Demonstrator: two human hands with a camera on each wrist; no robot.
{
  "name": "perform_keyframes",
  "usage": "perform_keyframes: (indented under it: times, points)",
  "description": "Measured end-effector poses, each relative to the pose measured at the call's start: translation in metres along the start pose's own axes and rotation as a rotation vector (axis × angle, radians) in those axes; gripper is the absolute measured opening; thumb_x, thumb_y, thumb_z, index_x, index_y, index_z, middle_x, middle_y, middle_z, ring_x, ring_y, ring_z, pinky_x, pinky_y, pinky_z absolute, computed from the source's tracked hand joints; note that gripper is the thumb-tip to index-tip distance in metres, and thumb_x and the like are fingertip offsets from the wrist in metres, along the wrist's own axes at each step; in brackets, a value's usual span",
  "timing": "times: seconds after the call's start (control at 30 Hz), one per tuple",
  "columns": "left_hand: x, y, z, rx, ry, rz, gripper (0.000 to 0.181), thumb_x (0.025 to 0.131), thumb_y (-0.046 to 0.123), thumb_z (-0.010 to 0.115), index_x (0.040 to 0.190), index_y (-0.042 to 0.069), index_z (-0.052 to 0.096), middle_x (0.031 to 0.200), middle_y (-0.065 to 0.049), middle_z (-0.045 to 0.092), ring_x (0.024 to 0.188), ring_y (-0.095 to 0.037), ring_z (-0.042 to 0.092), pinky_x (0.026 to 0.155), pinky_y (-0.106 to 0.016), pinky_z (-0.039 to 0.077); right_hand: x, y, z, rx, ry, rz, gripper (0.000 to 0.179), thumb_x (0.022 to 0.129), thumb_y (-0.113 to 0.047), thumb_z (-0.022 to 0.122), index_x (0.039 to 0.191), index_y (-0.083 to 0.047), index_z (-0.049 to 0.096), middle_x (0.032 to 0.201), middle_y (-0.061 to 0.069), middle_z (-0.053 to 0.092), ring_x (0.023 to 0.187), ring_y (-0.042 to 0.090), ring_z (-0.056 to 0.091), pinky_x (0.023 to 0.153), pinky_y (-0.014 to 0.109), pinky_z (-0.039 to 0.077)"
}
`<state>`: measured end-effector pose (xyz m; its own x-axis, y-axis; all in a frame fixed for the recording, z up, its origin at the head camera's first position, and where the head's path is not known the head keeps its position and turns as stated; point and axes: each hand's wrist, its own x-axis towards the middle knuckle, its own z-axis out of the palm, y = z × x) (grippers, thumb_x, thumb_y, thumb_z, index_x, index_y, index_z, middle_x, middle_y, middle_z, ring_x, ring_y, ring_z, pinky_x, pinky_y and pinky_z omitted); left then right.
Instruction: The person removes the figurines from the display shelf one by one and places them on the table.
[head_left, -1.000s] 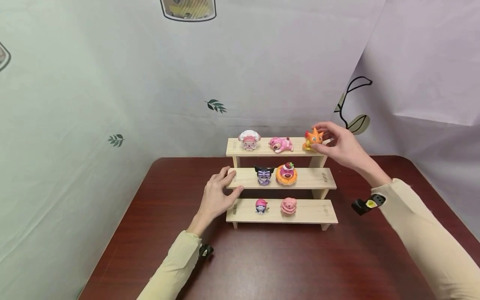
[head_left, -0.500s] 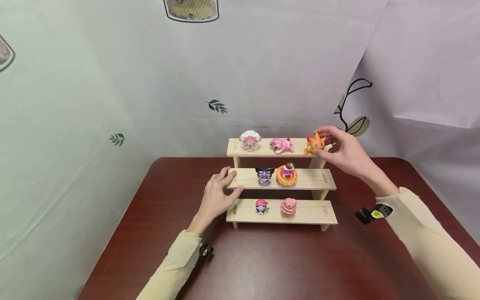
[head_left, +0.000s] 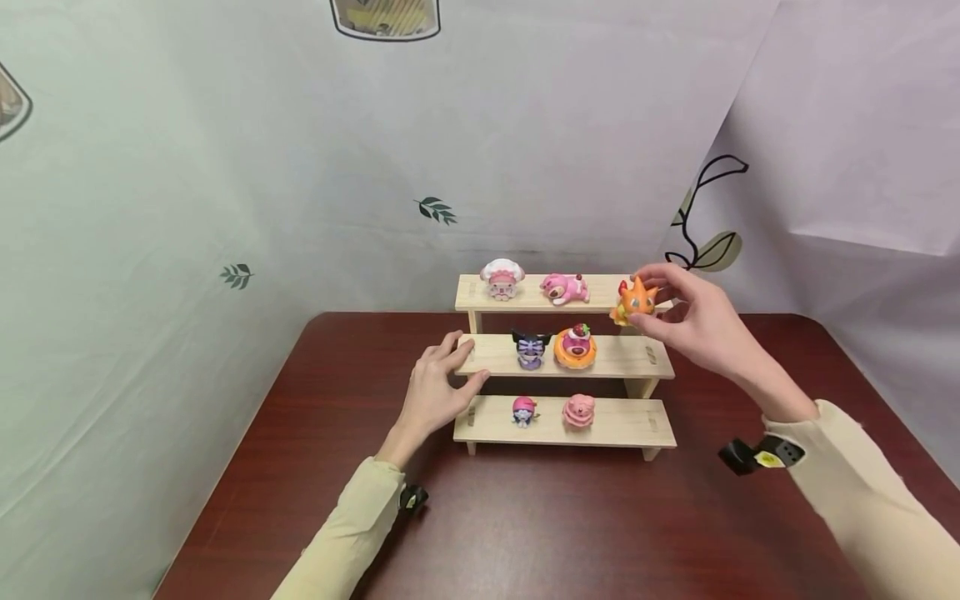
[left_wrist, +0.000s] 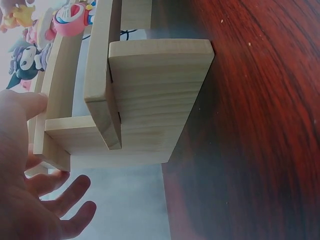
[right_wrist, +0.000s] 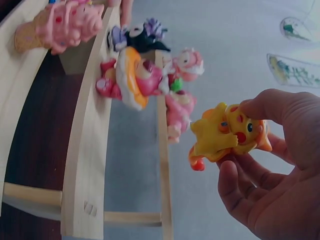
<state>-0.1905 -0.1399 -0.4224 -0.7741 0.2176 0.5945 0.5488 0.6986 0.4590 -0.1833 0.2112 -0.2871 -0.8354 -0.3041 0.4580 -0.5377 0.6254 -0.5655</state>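
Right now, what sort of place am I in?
Probably a makeshift indoor display corner: a dark red wood-grain table, a three-tier wooden stand bearing small figurines, and pale leaf-printed sheets behind.

Soft, even light (faint sheen on the tabletop (head_left: 540,517)), wrist views hazier

Orange figurine (head_left: 636,300) partly behind fingers (head_left: 654,326)

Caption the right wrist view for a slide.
Right hand pinching a yellow-and-orange toy figurine near a pale wooden tiered shelf.
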Motion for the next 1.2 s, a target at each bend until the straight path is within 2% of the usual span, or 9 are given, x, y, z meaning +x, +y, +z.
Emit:
perform_keyframes:
  times: [0.2,0.3,0.47,0.7,1.0,1.2]
  points:
    - [0.000,0.000,0.000,-0.002,0.006,0.006,0.051,0.083,0.029,0.079,0.125,0.000,0.070,0.131,-0.021,0.061,0.106,-0.043,0.060,0.085,-0.060,0.046,-0.014,-0.011,0.002,0.013,-0.008,-0.055,0.042,0.083,-0.003,0.079,0.121,-0.003,0.061,0.098,0.005,0.065,0.080,0.016,0.059,0.065,0.018,0.046]
    - [0.001,0.000,0.000,-0.001,0.009,0.007,0.051,0.083,0.029,0.080,0.125,0.001,0.070,0.132,-0.020,0.061,0.106,-0.043,0.060,0.086,-0.060,0.046,-0.021,-0.017,0.004,0.011,-0.012,-0.084,0.041,0.081,-0.002,0.081,0.118,-0.006,0.063,0.091,0.001,0.064,0.074,0.014,0.059,0.061,0.019,0.045]
    - [0.001,0.000,-0.001,-0.002,0.010,0.006,0.051,0.083,0.029,0.079,0.125,0.001,0.070,0.132,-0.021,0.061,0.106,-0.044,0.060,0.086,-0.060,0.045,-0.031,-0.028,0.008,0.029,-0.010,-0.132,0.043,0.077,0.000,0.082,0.116,-0.007,0.064,0.092,-0.002,0.066,0.067,0.011,0.059,0.056,0.020,0.044]
    - [0.001,0.000,-0.001,0.003,0.005,0.009,0.051,0.083,0.030,0.079,0.124,0.001,0.070,0.132,-0.020,0.061,0.106,-0.043,0.060,0.089,-0.061,0.044,-0.044,-0.042,0.017,0.086,-0.013,-0.188,0.047,0.074,0.002,0.085,0.115,-0.008,0.065,0.098,-0.005,0.065,0.074,0.012,0.060,0.058,0.021,0.048]
    - [0.001,0.000,-0.001,0.001,0.004,0.011,0.051,0.083,0.030,0.079,0.124,0.001,0.070,0.132,-0.020,0.061,0.105,-0.044,0.059,0.090,-0.062,0.043,-0.057,-0.051,0.030,0.138,-0.004,-0.212,0.051,0.070,0.003,0.086,0.115,-0.009,0.065,0.100,-0.005,0.064,0.079,0.010,0.060,0.058,0.021,0.048]
    - [0.001,0.000,0.000,-0.004,0.001,0.001,0.051,0.084,0.030,0.079,0.125,0.001,0.070,0.132,-0.020,0.061,0.107,-0.043,0.059,0.090,-0.062,0.042,-0.064,-0.055,0.036,0.150,-0.005,-0.259,0.049,0.071,0.003,0.085,0.114,-0.012,0.065,0.102,-0.008,0.064,0.073,0.008,0.055,0.059,0.020,0.045]
